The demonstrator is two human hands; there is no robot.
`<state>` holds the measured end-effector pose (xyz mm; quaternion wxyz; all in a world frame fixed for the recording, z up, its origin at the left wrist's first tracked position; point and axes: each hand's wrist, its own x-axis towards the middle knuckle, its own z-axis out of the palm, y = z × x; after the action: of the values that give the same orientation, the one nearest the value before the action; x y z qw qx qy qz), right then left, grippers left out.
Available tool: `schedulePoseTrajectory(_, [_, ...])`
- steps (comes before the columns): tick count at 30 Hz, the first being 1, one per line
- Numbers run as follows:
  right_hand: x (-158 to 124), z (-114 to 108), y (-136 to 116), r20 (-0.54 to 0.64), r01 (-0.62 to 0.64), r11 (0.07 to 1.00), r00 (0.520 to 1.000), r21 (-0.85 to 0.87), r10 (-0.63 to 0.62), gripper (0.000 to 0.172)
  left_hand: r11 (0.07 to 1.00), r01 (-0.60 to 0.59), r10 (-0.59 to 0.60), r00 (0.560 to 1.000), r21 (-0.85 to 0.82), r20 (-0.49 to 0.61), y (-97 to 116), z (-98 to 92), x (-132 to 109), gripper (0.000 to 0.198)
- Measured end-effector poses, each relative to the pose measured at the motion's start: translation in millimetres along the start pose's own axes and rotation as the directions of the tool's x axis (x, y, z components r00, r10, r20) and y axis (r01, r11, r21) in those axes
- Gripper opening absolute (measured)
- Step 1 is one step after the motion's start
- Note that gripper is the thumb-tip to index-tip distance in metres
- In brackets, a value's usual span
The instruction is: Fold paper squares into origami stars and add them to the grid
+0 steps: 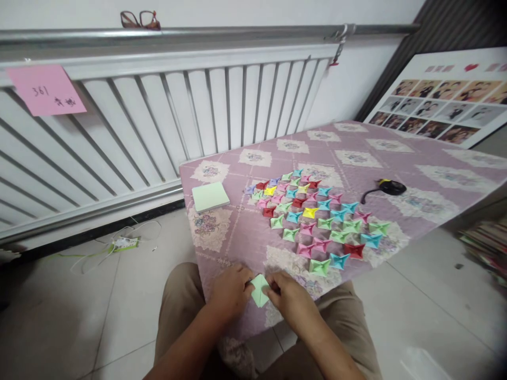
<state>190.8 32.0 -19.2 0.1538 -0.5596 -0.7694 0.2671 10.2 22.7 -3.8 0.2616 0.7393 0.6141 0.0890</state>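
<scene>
A small light-green folded paper (260, 291) with a crease down its middle is held between my two hands at the near edge of the table. My left hand (233, 287) grips its left corner, fingers curled. On the opposite corner, my right hand (291, 293) pinches it between thumb and fingers. Beyond my hands stand rows of small folded paper pieces (310, 212) in green, blue, pink, red, yellow and purple. A stack of light-green square paper (210, 197) lies at the table's left edge.
A purple flowered tablecloth (253, 240) covers the table. A black object with a cord (392, 187) lies on the right. Behind are a white radiator (222, 105), a pink note (46, 89), glasses (140, 20) on the pipe and a photo board (443, 100). A power strip (124, 244) sits on the floor.
</scene>
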Motion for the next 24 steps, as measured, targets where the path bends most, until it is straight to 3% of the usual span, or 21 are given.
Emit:
schedulePoseTrajectory(11, [6,-6,-2,0.036,-0.022,0.999,0.999,0.030,0.020,0.011,0.996,-0.055,0.058,0.997,-0.065,0.045,-2,-7.3,9,0.014])
schedulePoseTrajectory(19, [3,-3,1,0.004,0.034,0.999,0.999,-0.004,-0.034,0.012,0.991,-0.116,0.123,0.987,-0.062,0.108,-9,-8.8,16,0.012])
schedulePoseTrajectory(24, [-3,-2,1,-0.016,0.102,0.994,0.995,-0.036,-0.103,0.009,0.980,-0.196,0.198,0.977,-0.024,0.075,-10,-8.0,13,0.005])
